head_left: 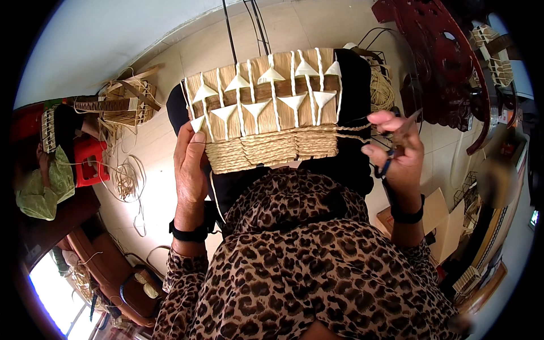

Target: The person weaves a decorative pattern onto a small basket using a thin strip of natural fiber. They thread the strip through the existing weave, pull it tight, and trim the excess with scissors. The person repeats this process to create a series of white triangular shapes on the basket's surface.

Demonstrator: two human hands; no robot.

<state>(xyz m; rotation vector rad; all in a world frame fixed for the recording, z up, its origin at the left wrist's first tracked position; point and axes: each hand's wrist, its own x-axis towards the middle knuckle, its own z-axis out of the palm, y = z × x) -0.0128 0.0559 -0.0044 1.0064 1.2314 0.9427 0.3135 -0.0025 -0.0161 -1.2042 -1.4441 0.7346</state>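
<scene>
On my lap lies a rectangular woven basket [266,107], its straw-coloured sides crossed by white twisted cords and white triangles. A brown band runs through the upper part, and rows of twisted straw rope [272,148] cover the near part. My left hand [190,161] grips its left edge, thumb on top. Two loose rope strands [352,131] stretch from the right edge toward my right hand [403,144]. That hand holds what look like scissors [386,165], with a dark blue loop by the thumb and a blurred pointed blade beyond the fingers. Whether the fingertips touch the strands is unclear.
A coil of straw rope [382,88] stands right of my lap, near dark red carved furniture [442,62]. An open cardboard box [445,226] sits lower right. At left are another person's arm [44,170], a red stool [90,164], loose cord [126,178] and a partly woven basket [127,102].
</scene>
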